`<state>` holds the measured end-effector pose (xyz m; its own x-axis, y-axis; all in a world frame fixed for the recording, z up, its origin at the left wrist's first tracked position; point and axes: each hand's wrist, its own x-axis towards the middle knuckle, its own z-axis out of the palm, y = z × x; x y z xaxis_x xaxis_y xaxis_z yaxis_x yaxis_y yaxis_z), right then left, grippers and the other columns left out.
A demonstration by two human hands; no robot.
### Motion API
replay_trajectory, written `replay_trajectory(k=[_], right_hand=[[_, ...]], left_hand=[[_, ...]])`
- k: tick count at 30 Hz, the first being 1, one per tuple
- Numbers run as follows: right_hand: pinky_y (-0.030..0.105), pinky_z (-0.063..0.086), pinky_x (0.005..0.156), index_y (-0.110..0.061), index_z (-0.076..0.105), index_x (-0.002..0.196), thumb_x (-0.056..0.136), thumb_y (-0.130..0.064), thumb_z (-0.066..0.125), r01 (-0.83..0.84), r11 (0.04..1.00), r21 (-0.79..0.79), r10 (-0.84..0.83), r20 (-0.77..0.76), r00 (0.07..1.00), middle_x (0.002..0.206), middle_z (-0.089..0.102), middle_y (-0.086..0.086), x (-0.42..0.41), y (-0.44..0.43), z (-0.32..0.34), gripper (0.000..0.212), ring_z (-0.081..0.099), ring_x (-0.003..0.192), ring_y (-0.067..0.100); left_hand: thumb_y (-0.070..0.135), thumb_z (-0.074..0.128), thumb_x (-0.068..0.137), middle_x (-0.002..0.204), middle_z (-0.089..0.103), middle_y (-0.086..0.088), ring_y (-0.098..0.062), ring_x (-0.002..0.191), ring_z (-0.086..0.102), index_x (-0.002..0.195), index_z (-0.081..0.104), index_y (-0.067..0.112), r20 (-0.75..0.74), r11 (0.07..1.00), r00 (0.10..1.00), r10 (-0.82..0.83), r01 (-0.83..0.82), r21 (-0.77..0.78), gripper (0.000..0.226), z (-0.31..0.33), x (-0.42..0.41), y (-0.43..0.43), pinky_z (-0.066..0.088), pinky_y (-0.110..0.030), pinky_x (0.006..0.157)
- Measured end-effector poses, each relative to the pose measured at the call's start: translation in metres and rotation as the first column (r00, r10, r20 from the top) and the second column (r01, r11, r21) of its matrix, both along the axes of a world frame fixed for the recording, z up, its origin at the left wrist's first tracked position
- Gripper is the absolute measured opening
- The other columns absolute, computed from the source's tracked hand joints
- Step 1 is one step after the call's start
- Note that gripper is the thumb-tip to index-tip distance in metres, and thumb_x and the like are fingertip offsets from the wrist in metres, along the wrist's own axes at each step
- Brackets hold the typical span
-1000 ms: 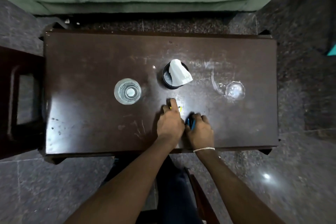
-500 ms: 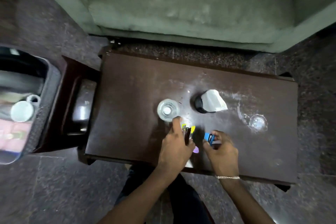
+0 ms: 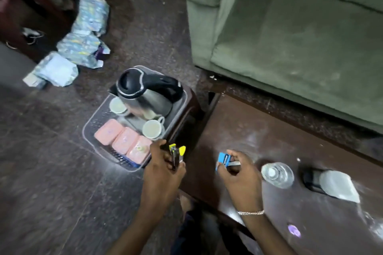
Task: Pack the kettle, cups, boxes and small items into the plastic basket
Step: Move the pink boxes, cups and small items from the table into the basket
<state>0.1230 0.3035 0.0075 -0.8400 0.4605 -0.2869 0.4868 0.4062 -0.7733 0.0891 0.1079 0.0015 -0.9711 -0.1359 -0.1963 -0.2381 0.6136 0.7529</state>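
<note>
Left hand (image 3: pixel 163 168): closed round a bunch of small sachets (image 3: pixel 176 154), yellow and dark, held just beside the near right corner of the plastic basket (image 3: pixel 91 128).
Right hand (image 3: pixel 238 170): closed on blue sachets (image 3: pixel 223 159), held above the dark table (image 3: pixel 238 130), well short of the basket.
Plastic basket: clear, set on a low dark stand (image 3: pixel 186 114) left of the table; already loaded.
Kettle (image 3: pixel 145 93): one, steel with black lid and handle, at the far end of the basket.
Cups: two, white; one (image 3: pixel 117 105) left of the kettle, one (image 3: pixel 153 129) at its near side.
Boxes (image 3: pixel 123 141): three, pink, laid side by side across the near end.
Left on the table: one glass (image 3: pixel 277 174), one dark holder with a white tissue (image 3: pixel 329 183), one small purple item (image 3: pixel 293 231).
Risk, spill: a loose sachet could be dropped to the floor between table and basket, since many are pinched at once.
Risk, fit: little free room is judged to remain; sachets released onto the boxes could slide off the rim.
Risk, omission: the purple item could be overlooked, being near the table edge and apart from the rest.
</note>
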Motion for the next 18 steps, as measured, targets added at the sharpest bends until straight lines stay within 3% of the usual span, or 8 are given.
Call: replay_trajectory(k=[2,6,10,13,16,18], right_hand=[[0.004,0.047,0.078,-0.017,0.073,0.111,0.074,-0.012,0.086,-0.063,0.998,-0.024,0.062,-0.02,0.998,0.1,0.073,-0.004,-0.027,-0.035,0.001,0.04,0.069,0.079,0.003],[0.03,0.059,0.08,-0.019,0.072,0.113,0.077,-0.018,0.082,-0.202,0.976,-0.079,0.199,-0.04,0.979,0.106,0.069,-0.001,-0.075,-0.099,0.0,0.038,0.07,0.081,0.008],[0.039,0.056,0.085,-0.016,0.072,0.11,0.077,-0.022,0.077,-0.391,0.92,-0.042,0.39,-0.031,0.92,0.106,0.068,0.005,-0.117,-0.156,-0.007,0.034,0.069,0.091,0.023],[0.039,0.051,0.09,-0.014,0.068,0.115,0.081,-0.027,0.071,-0.6,0.799,0.048,0.597,0.066,0.8,0.114,0.065,0.009,-0.146,-0.201,-0.02,0.036,0.063,0.105,0.03],[0.043,0.051,0.082,-0.009,0.064,0.113,0.086,-0.023,0.066,-0.75,0.645,0.149,0.729,0.178,0.662,0.113,0.06,0.015,-0.163,-0.236,-0.036,0.03,0.064,0.1,0.039],[0.043,0.052,0.078,-0.006,0.063,0.112,0.088,-0.015,0.064,-0.786,0.583,0.204,0.753,0.229,0.617,0.111,0.059,0.017,-0.168,-0.251,-0.045,0.026,0.066,0.097,0.042]], left_hand=[[0.013,0.085,0.076,0.083,0.071,0.018,0.001,0.065,0.068,0.126,0.038,0.039,-0.013,0.997,0.998,0.066,-0.066,-0.025,0.073,-0.002,-0.013,-0.038,0.057,-0.022,0.063],[0.016,0.086,0.076,0.083,0.069,0.007,-0.019,0.065,0.07,0.13,0.038,0.034,0.007,0.98,0.983,0.182,-0.181,-0.081,0.075,-0.013,-0.041,-0.102,0.06,-0.046,0.064],[0.014,0.084,0.075,0.083,0.068,0.007,-0.021,0.066,0.069,0.132,0.037,0.031,0.026,0.964,0.977,0.211,-0.204,-0.17,0.075,-0.028,-0.062,-0.144,0.055,-0.039,0.063],[0.016,0.082,0.078,0.081,0.071,0.0,-0.031,0.071,0.07,0.134,0.034,0.027,0.096,0.957,0.976,0.194,-0.167,-0.235,0.074,-0.043,-0.072,-0.164,0.046,-0.036,0.059],[0.022,0.081,0.082,0.081,0.075,-0.013,-0.039,0.074,0.071,0.137,0.033,0.019,0.161,0.949,0.979,0.122,-0.067,-0.308,0.073,-0.053,-0.081,-0.17,0.036,-0.035,0.056],[0.021,0.078,0.084,0.085,0.074,-0.019,-0.043,0.076,0.071,0.137,0.032,0.016,0.168,0.943,0.983,0.081,-0.02,-0.333,0.07,-0.057,-0.084,-0.17,0.037,-0.035,0.057]])
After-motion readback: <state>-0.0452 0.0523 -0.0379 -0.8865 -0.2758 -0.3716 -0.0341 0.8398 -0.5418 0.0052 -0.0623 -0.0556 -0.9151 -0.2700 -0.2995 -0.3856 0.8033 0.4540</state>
